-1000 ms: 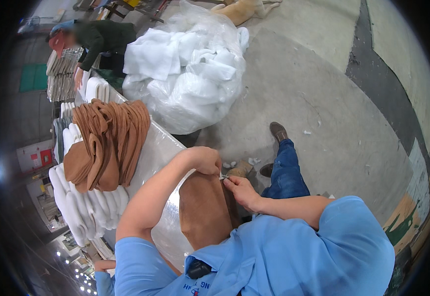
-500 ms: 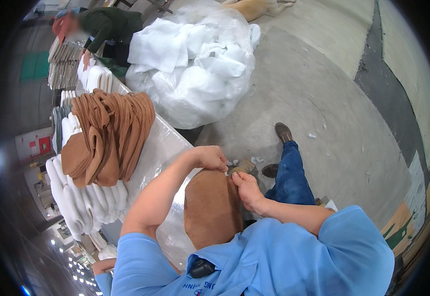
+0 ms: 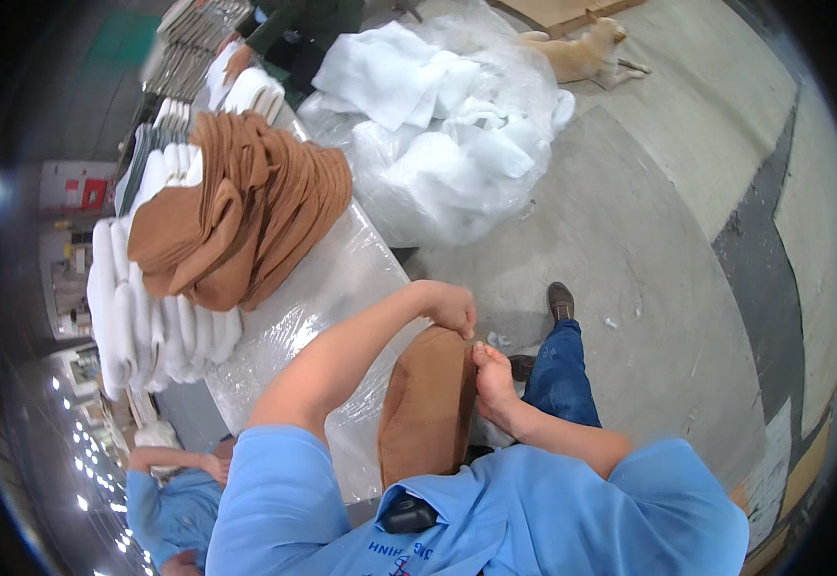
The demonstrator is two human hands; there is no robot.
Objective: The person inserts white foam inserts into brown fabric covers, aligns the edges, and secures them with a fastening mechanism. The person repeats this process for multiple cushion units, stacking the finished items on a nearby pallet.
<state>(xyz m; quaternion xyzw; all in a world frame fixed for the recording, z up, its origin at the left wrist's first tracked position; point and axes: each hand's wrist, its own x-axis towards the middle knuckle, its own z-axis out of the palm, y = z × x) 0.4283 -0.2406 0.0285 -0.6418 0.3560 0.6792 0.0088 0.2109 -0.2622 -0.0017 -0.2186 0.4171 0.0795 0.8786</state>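
Observation:
A padded brown cushion (image 3: 425, 403) stands on edge against my front, its narrow side facing right. My left hand (image 3: 451, 309) is closed at the cushion's far right corner, fingertips pinched together there; the exact bit between them is too small to make out. Just below, my right hand (image 3: 495, 382) pinches the cushion's right edge near that same corner, thumb uppermost. To the left, a heap of limp brown fabric covers (image 3: 245, 216) lies over folded white padding (image 3: 154, 322) on a plastic-covered table (image 3: 293, 346).
A big clear bag of white fibre stuffing (image 3: 437, 134) stands beyond the table. A tan dog (image 3: 582, 58) lies behind it. Someone in dark clothes (image 3: 308, 29) is at the far table end; a person in blue (image 3: 173, 509) is at lower left. White scraps (image 3: 611, 323) dot the floor.
The view has swung, so the table and heap sit higher. The cushion has turned to show its narrow side more. Both hands remain at its corner, the left now slightly above the right.

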